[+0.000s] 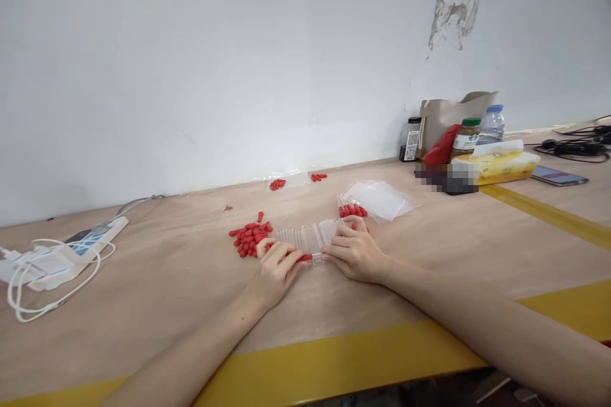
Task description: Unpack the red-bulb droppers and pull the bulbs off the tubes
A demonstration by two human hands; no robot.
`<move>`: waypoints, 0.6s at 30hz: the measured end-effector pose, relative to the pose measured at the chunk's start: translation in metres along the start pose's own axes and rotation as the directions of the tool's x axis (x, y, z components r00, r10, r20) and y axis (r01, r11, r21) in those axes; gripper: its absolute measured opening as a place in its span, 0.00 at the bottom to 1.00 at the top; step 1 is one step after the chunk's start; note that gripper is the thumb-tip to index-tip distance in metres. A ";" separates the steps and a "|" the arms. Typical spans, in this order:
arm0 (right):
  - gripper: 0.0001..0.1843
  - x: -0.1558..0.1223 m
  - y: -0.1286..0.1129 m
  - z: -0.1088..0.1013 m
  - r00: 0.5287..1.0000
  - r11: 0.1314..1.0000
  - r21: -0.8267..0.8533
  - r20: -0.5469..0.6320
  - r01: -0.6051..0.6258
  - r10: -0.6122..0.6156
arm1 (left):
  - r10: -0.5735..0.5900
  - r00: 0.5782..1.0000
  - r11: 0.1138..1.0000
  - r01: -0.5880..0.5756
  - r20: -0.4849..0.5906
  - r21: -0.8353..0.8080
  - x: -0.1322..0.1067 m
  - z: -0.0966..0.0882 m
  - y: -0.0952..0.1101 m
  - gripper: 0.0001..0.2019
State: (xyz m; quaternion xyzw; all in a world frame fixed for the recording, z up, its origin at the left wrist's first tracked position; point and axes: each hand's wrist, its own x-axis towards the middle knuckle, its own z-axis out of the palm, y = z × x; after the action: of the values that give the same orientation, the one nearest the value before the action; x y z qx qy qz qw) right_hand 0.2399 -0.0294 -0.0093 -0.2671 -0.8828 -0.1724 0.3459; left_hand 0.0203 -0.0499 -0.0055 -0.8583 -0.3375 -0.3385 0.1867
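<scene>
My left hand (277, 268) is closed on a red rubber dropper bulb (305, 257), its tip pointing right. My right hand (356, 251) pinches a thin clear tube (317, 256), whose left end meets the bulb between the two hands. Just behind the fingers lies a row of loose clear tubes (305, 237), side by side. A pile of red bulbs (248, 238) lies beyond my left hand. Past my right hand, several red bulbs with tubes (352, 210) are grouped together, partly covered by the hand.
Clear plastic bags (382, 200) lie behind my right hand. More red bulbs (277, 184) rest near the wall. A power strip (71, 254) with white cables is at left. A tissue pack (506, 167), a jar (465, 138), a bottle (493, 124) and a phone (559, 175) are at right.
</scene>
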 end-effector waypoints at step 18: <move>0.11 -0.001 0.002 -0.008 0.989 0.991 -0.020 -0.069 0.130 -0.131 | 0.106 0.993 0.994 -0.105 0.056 -0.020 -0.003 -0.008 0.004 0.06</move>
State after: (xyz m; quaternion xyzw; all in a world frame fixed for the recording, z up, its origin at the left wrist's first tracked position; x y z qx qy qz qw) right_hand 0.2457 -0.0317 -0.0043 -0.2051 -0.8844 -0.2109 0.3623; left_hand 0.0180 -0.0582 -0.0021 -0.8857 -0.2941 -0.3065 0.1875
